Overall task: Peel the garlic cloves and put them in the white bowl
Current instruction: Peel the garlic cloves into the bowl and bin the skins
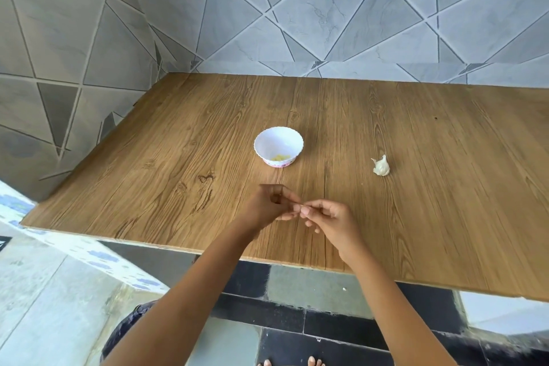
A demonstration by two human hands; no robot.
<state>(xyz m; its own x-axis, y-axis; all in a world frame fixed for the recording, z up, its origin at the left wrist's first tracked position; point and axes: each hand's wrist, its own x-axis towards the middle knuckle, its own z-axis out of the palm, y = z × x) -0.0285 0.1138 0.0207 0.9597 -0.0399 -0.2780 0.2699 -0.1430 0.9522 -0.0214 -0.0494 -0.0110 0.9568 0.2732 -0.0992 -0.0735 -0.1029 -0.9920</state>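
White bowl (278,128) sitting on the tabletop (178,142), peeled cloves (279,157) lying inside, garlic bulb (381,168) lying to its right. Left hand (271,205) and right hand (331,221), fingers curled, are pinching one small clove (299,207) together, nearer than the bowl.

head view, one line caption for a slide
Left hand and right hand pinch a garlic clove above the wooden table, near the white bowl of peeled cloves; partial garlic bulb at right.

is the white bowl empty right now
No, the white bowl has a few pale yellow peeled garlic cloves lying at its bottom.
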